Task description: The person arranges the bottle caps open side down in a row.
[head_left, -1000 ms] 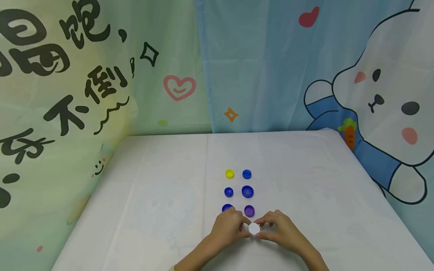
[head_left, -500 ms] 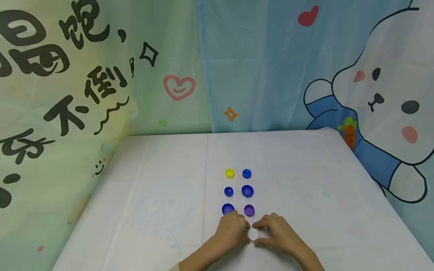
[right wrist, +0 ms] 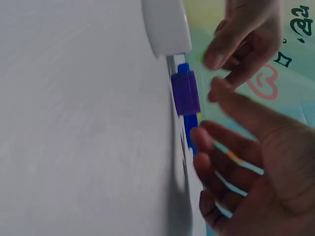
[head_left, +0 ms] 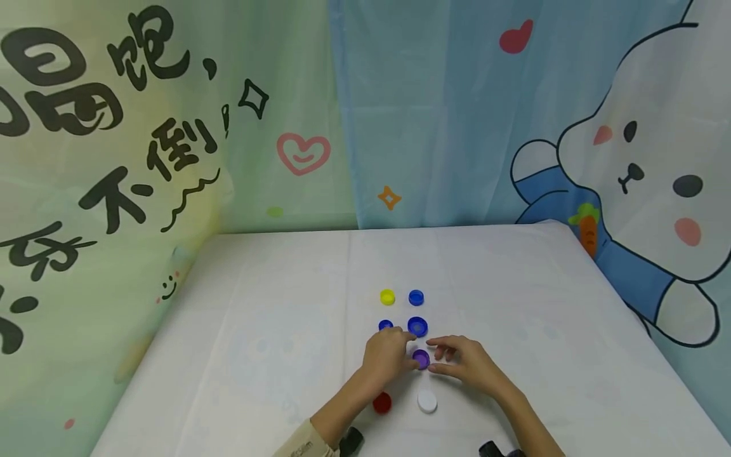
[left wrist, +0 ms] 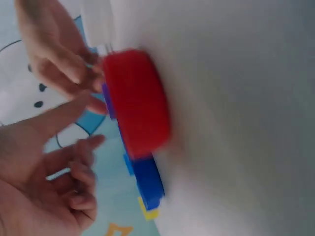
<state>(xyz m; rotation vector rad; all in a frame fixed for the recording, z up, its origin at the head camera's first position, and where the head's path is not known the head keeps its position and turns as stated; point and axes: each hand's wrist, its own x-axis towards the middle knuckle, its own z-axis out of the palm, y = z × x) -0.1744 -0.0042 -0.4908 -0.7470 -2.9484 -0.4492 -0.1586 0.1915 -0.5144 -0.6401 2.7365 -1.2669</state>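
Observation:
A small purple bottle cap [head_left: 421, 360] sits on the white table between my two hands. My left hand [head_left: 388, 357] is at its left, thumb tip right by the rim and index finger beyond it. From the other side my right hand [head_left: 468, 365] faces it, thumb and fingers spread apart. In the right wrist view the purple cap [right wrist: 186, 93] stands beside the loosely bent fingers, with nothing gripped. Nearer the front lie a white cap [head_left: 427, 401] and a red cap [head_left: 382, 403]. The red cap [left wrist: 135, 101] looms large in the left wrist view.
Farther back sit a larger blue cap [head_left: 418, 327], a partly covered blue cap [head_left: 386, 324], another blue cap [head_left: 416, 298] and a yellow cap [head_left: 387, 297]. My left hand hides one more blue cap. A printed curtain [head_left: 400, 114] hangs behind the table [head_left: 274, 304].
Both hands have left the white cap and moved forward to either side of the purple one. The red cap now shows beside the left forearm, while the nearest blue cap has become covered.

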